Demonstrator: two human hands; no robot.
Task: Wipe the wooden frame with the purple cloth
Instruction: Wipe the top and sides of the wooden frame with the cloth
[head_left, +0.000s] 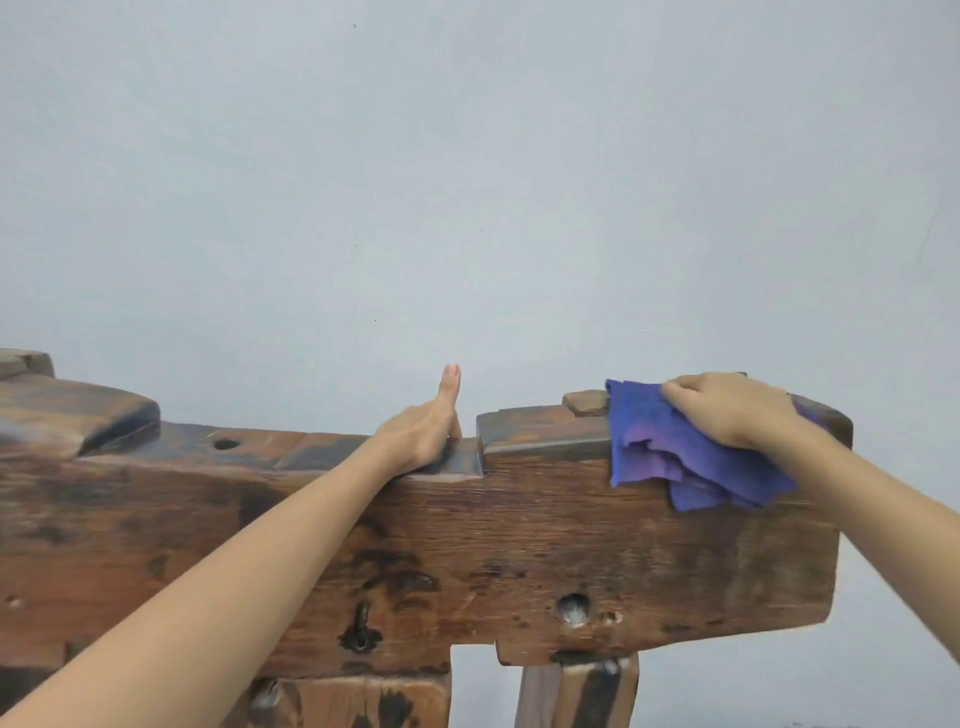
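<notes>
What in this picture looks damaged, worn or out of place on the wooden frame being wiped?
The wooden frame is old and weathered: dark stains blotch its front, and open holes show on top and low on the front. The purple cloth has ragged, torn edges. Nothing is spilled.

Wooden frame (519, 530): reddish-brown with coarse horizontal grain, blotched with black stains across the near face; top ledges darkened to grey-blue, most so at the raised block on the right. Small peg (586, 402) on the far right top: lighter tan-brown. Purple cloth (675, 457): deep blue-violet, with a paler pink-purple patch near its middle. Wall (467, 182) behind: plain pale grey-blue, flecked with a few tiny dark specks. Frame's legs below: brown streaked with black.
</notes>
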